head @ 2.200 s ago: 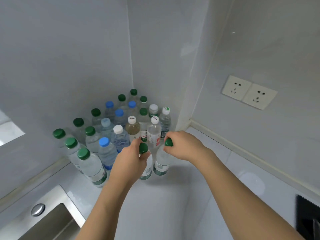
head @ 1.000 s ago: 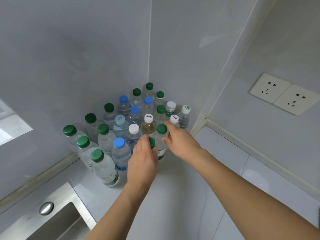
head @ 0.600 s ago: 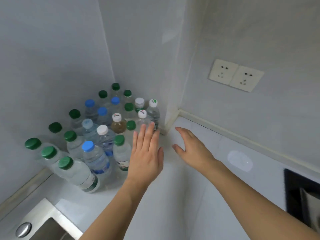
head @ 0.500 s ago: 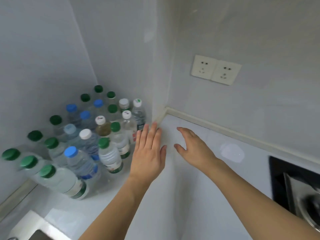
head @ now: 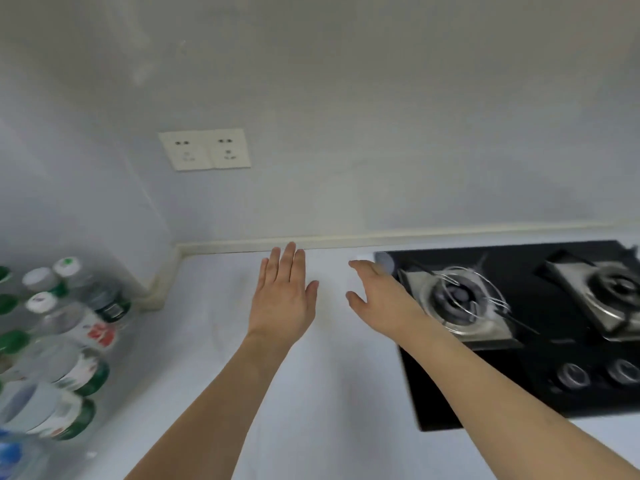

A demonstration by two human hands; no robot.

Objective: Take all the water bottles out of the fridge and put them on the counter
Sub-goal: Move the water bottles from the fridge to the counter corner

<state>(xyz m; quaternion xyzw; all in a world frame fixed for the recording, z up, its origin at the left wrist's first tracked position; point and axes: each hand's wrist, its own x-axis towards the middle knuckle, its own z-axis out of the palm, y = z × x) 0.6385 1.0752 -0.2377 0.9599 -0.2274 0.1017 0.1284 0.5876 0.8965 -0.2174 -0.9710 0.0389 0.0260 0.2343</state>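
Right now both my hands are out in front of me above the white counter (head: 214, 341), and neither holds anything. My left hand (head: 282, 297) is spread flat, palm down, fingers straight and close together, pointing toward the strip where the counter meets the wall. My right hand (head: 379, 299) is just beside it, to its right, fingers loosely extended and thumb apart, also holding nothing; whether either hand touches the counter I cannot tell. Well off to the left of my left hand stand the water bottles (head: 65, 334), bunched together on the counter in the corner, with white, green and blue caps, all blurred. Just past my right hand, on its right side, lies the black stove (head: 485, 393), with one burner (head: 457, 299) near my right wrist and a second burner (head: 616, 292) further right. On the wall beyond my left hand, up and to the left, sits a pair of white sockets (head: 205, 149)
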